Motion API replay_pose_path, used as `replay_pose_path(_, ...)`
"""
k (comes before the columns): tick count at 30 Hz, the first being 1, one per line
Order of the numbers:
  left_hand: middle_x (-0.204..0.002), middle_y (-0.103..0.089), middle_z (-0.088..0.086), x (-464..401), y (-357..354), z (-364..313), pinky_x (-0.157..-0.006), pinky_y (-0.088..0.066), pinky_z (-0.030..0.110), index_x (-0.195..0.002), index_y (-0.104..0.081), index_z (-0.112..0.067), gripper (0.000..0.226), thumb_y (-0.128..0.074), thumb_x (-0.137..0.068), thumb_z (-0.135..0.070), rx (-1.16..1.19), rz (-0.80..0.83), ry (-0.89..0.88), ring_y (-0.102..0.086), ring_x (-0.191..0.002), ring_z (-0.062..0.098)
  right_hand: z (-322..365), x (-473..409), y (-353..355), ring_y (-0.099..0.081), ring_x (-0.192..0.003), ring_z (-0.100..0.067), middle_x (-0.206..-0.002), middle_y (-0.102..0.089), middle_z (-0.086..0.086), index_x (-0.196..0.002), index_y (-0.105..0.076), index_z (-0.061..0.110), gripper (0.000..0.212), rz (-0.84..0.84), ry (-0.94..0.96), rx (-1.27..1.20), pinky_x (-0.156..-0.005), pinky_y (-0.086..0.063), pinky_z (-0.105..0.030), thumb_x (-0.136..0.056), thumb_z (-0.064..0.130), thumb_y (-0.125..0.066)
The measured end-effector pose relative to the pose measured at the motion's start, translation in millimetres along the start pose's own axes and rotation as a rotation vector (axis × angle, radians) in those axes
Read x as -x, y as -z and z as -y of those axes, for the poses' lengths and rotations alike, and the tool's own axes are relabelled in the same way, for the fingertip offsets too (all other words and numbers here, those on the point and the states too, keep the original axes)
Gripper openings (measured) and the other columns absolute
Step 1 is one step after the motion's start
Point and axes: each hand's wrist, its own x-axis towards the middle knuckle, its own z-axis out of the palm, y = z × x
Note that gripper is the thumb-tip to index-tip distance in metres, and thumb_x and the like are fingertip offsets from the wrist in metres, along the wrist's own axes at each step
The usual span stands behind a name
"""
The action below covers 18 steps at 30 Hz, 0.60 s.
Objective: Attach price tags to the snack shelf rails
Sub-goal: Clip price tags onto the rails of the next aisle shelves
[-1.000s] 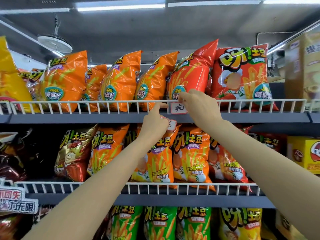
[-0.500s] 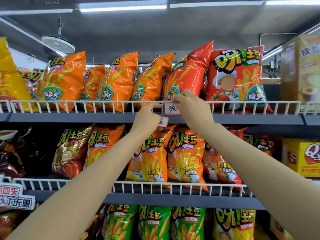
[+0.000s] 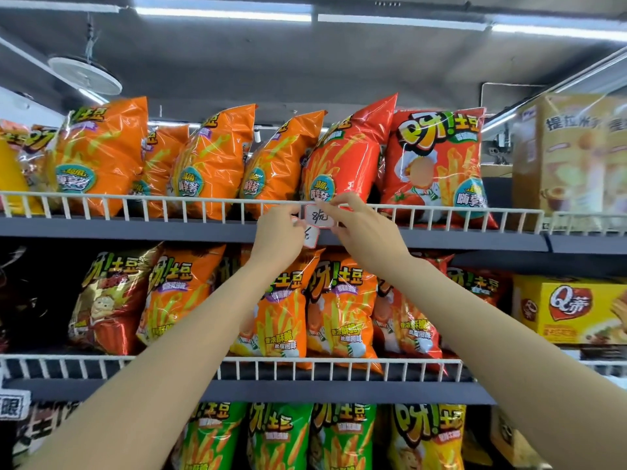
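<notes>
Here both hands pinch a handwritten price tag [image 3: 318, 217] against the top shelf's white wire rail [image 3: 441, 209]: right hand [image 3: 364, 232] at its upper edge, left hand [image 3: 281, 237] alongside, gripping a spare tag [image 3: 310, 236] too. Fixing step underway; next likely calls for pressing it flat.

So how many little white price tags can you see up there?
2. One price tag sits on the top shelf rail, between both hands. A second tag is just below it, in the left hand. More may be hidden.
</notes>
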Motion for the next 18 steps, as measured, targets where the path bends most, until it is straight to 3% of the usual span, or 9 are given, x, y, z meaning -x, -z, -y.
replay_pose_path(3, -0.117, -0.064, 0.012, -4, -11, -1, -0.072, -0.043, 0.021, -0.118, -0.058, -0.007, 0.027, -0.048, -0.095, -0.015, -0.005, -0.047, 0.022, -0.061, -0.105, 0.023, -5, 6, 8, -0.055, -0.098, -0.018, -0.128, -0.049, 0.000, -0.142, -0.036, 0.027, 0.047, 0.025, -0.128, -0.335, -0.071, -0.049, -0.033, -0.097, 0.020, -0.046)
replay_pose_path(6, -0.114, -0.064, 0.011, 1, -23, -1, -0.077, -0.050, 0.029, -0.117, -0.051, -0.009, 0.024, -0.051, -0.094, -0.016, 0.077, -0.110, 0.096, -0.060, -0.107, 0.025, -16, 15, 17, -0.057, -0.070, -0.010, -0.100, -0.061, 0.004, -0.138, -0.044, 0.024, 0.041, 0.042, -0.267, -0.655, -0.062, -0.052, -0.026, -0.097, 0.018, -0.046)
replay_pose_path(8, -0.108, -0.064, 0.010, 9, -32, -7, -0.079, -0.052, 0.037, -0.116, -0.046, -0.012, 0.024, -0.053, -0.093, -0.016, 0.131, -0.180, 0.090, -0.061, -0.102, 0.025, -26, 24, 24, -0.062, -0.073, -0.014, -0.097, -0.064, 0.002, -0.134, -0.050, 0.022, 0.038, 0.050, -0.291, -0.706, -0.062, -0.056, -0.028, -0.096, 0.018, -0.049)
replay_pose_path(10, -0.101, -0.062, 0.005, 16, -44, -23, -0.074, -0.046, 0.031, -0.117, -0.044, -0.013, 0.027, -0.054, -0.092, -0.016, 0.174, -0.211, 0.040, -0.060, -0.095, 0.021, -37, 33, 31, -0.063, -0.073, -0.018, -0.094, -0.065, -0.001, -0.130, -0.054, 0.023, 0.036, 0.043, -0.298, -0.770, -0.059, -0.059, -0.033, -0.095, 0.016, -0.050)
replay_pose_path(12, -0.100, -0.062, 0.003, 23, -61, -46, -0.075, -0.042, 0.027, -0.114, -0.049, -0.011, 0.024, -0.055, -0.091, -0.016, 0.223, -0.176, -0.029, -0.058, -0.093, 0.017, -53, 44, 37, -0.061, -0.067, -0.018, -0.089, -0.064, -0.003, -0.127, -0.058, 0.021, 0.034, 0.049, -0.313, -0.787, -0.056, -0.058, -0.032, -0.094, 0.015, -0.050)
replay_pose_path(14, -0.097, -0.065, 0.007, 27, -82, -70, -0.074, -0.043, 0.028, -0.108, -0.056, -0.011, 0.018, -0.056, -0.090, -0.016, 0.256, -0.137, -0.078, -0.060, -0.089, 0.018, -74, 57, 44, -0.063, -0.075, -0.020, -0.089, -0.063, -0.002, -0.121, -0.062, 0.017, 0.030, 0.040, -0.314, -0.755, -0.058, -0.058, -0.034, -0.094, 0.014, -0.050)
replay_pose_path(18, -0.093, -0.068, 0.008, 38, -133, -123, -0.072, -0.049, 0.031, -0.094, -0.063, -0.009, 0.010, -0.057, -0.089, -0.015, 0.282, -0.092, -0.099, -0.063, -0.083, 0.018, -135, 88, 63, -0.066, -0.074, -0.017, -0.082, -0.069, -0.007, -0.097, -0.069, 0.011, 0.016, -0.081, -0.335, -0.794, -0.058, -0.057, -0.032, -0.089, 0.009, -0.056)
